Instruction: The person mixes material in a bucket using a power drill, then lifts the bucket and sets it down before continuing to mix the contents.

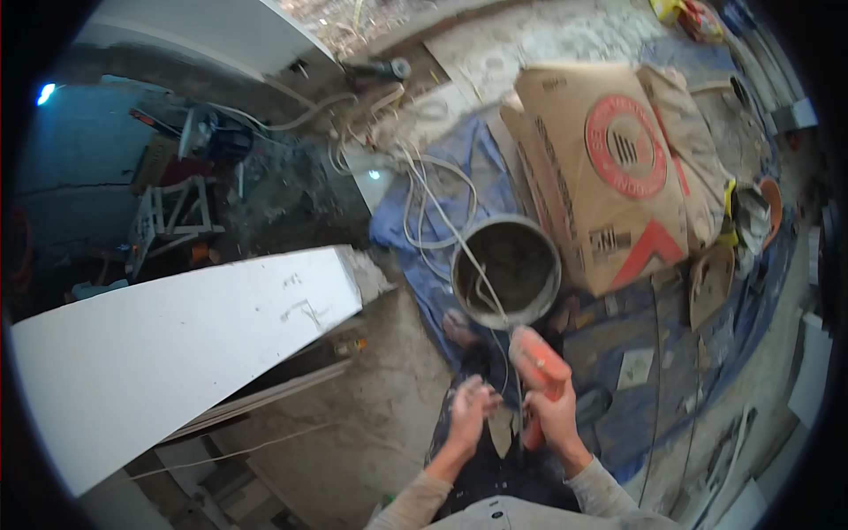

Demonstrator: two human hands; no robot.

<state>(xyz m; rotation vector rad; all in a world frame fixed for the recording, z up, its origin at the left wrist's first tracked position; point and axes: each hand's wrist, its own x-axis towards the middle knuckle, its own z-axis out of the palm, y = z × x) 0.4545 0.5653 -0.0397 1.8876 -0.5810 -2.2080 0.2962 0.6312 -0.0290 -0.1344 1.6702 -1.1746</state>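
Note:
My right hand (552, 415) is wrapped round the handle of an orange power tool (541, 360), whose metal rod points up towards a round bucket (506, 269). The bucket holds something grey and stands just beyond my feet. To the left of the tool, my left hand (475, 405) is raised with its fingers apart and nothing in it. A pale cable (450, 221) runs across the bucket's opening towards the tool.
Large brown paper sacks (609, 168) stand right of the bucket on a blue tarp (636, 353). A long white panel (194, 336) juts in from the left. Looped cables lie beyond the bucket. A small wooden stand (177, 212) is at the far left.

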